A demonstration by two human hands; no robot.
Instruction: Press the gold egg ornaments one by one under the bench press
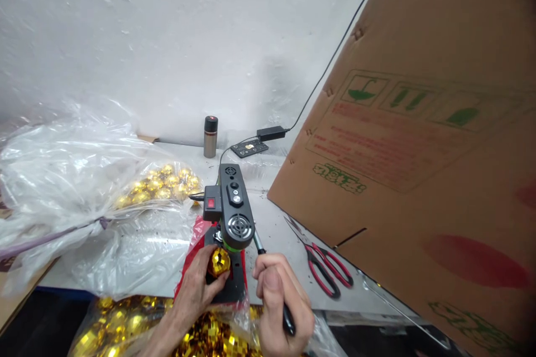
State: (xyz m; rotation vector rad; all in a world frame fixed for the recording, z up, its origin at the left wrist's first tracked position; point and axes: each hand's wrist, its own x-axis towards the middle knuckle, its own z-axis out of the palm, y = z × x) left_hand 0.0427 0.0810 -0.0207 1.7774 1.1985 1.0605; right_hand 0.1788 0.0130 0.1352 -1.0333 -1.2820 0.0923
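Note:
A gold mirrored ball (220, 262) sits between the thumb and fingers of my left hand (200, 276), at the base of a small black bench press (237, 201). The head of the press, with round vents and a red switch box (211, 203) at its side, is just above the ball. Whether the two touch I cannot tell. My right hand (282, 301) is wrapped round the press's lever (288, 319), whose black grip pokes out below the fist. Under the press lies a red and black base (228, 290).
Plastic bags of gold balls lie at left (163, 184) and along the front edge (209, 337). Red-handled scissors (329, 268) rest right of the press, beside a large cardboard box (402, 178). Behind stand a flask (210, 137), a phone-like black slab (249, 148) and a power adapter (271, 133).

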